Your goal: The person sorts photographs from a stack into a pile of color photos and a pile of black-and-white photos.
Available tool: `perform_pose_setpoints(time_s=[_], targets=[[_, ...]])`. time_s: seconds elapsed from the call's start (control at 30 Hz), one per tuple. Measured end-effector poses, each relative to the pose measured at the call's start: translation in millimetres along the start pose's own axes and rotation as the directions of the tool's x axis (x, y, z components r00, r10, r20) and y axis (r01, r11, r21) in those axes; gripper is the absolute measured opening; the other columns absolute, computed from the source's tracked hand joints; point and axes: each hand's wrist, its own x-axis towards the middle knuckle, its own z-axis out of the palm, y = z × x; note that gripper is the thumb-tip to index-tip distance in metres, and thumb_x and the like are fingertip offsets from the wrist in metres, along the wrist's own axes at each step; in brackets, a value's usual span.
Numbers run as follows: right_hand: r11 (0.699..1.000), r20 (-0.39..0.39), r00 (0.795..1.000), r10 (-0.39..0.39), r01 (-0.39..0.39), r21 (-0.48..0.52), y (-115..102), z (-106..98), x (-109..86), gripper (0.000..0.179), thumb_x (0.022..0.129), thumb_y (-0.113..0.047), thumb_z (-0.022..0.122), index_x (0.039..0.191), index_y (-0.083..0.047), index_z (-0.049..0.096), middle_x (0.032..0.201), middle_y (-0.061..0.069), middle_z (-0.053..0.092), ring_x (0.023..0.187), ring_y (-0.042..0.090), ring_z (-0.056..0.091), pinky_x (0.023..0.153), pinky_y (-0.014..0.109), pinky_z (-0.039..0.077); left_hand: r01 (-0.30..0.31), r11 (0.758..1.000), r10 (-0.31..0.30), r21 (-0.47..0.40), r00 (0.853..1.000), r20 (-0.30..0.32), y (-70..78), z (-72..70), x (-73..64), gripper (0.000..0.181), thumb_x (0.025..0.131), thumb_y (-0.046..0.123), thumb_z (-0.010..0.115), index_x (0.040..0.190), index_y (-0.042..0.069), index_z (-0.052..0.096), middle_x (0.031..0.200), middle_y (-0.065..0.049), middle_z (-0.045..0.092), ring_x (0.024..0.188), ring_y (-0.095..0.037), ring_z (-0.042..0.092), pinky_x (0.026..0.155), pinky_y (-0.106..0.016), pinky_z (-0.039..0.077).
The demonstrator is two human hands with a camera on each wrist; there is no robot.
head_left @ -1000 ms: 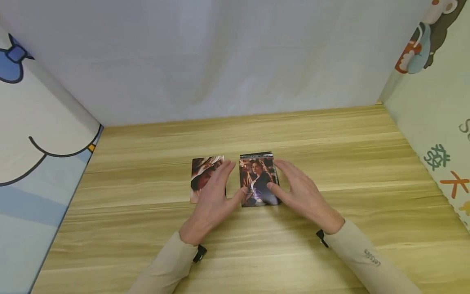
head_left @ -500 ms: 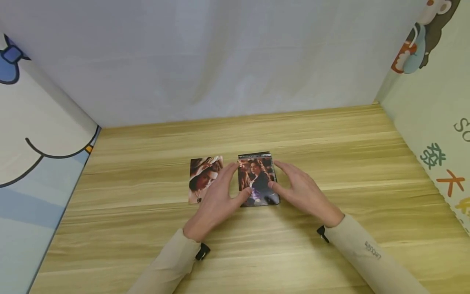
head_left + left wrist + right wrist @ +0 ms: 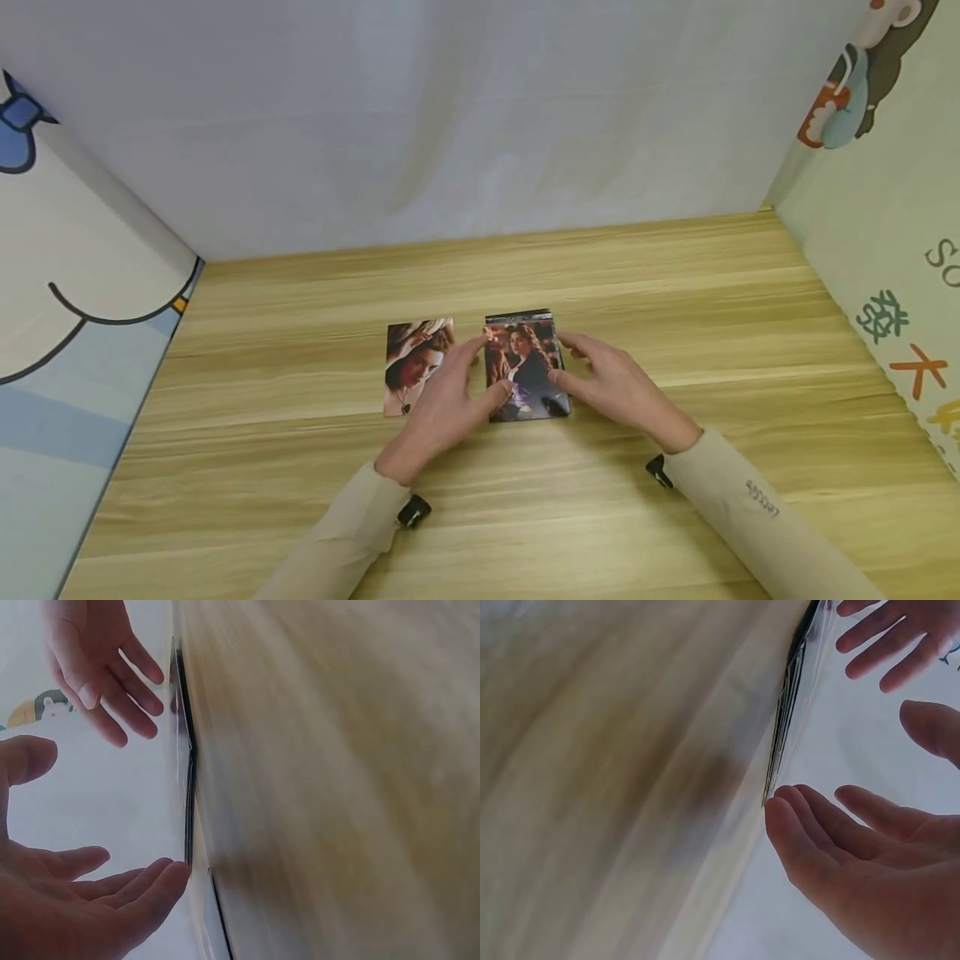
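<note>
Photo stack [image 3: 531, 362] lies on a wooden table [image 3: 532, 525]; left hand [image 3: 447, 398] and right hand [image 3: 618, 387] flank it, relaxed and gripping nothing, seemingly placed to contain its staggered edges. Left of the stack, another photo [image 3: 408, 367] lies flat.

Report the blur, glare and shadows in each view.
Head: the card stack reads fairly clearly, pale sheen on the near part of the table; left wrist: scene turned sideways, table grain smeared soft; right wrist: grain similarly soft, a dim shadowy patch near the stack, the right hand clearer.
</note>
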Motion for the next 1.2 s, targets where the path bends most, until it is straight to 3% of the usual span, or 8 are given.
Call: perform_pose_setpoints(time_s=[0.2,0.47,1.2], targets=[[0.999,0.019,1.0,0.004,-0.004,0.032,-0.1,0.6,1.7,0.065,0.1,-0.031,0.066,0.152,0.003,0.046,0.146,0.027,0.055,0.129,0.044,0.057,0.104,0.059,0.049,0.055,0.998,-0.054,-0.038,0.998,0.026,-2.4,-1.6,0.6,0.078,0.095,0.042,0.07,0.16,0.012,0.039,0.144,-0.017,0.055,0.114,-0.034,0.062,0.09,-0.052,0.057],[0.999,0.041,0.999,0.007,-0.009,0.049,1.8,2.3,4.7,0.065,0.101,-0.033,0.065,0.152,0.004,0.046,0.146,0.027,0.055,0.13,0.043,0.056,0.106,0.056,0.049,0.076,0.992,-0.071,-0.098,0.996,0.056,-5.1,-2.6,1.7,0.077,0.095,0.041,0.069,0.16,0.012,0.039,0.143,-0.02,0.059,0.114,-0.038,0.065,0.093,-0.052,0.057],[0.999,0.074,0.997,0.025,-0.028,0.037,2.0,5.9,9.9,0.061,0.102,-0.032,0.063,0.15,0.002,0.05,0.143,0.028,0.057,0.129,0.044,0.057,0.104,0.058,0.049,0.066,0.995,-0.06,-0.075,0.995,0.086,-5.3,-2.5,3.3,0.075,0.097,0.042,0.066,0.159,0.009,0.039,0.144,-0.018,0.059,0.117,-0.036,0.065,0.099,-0.048,0.055]])
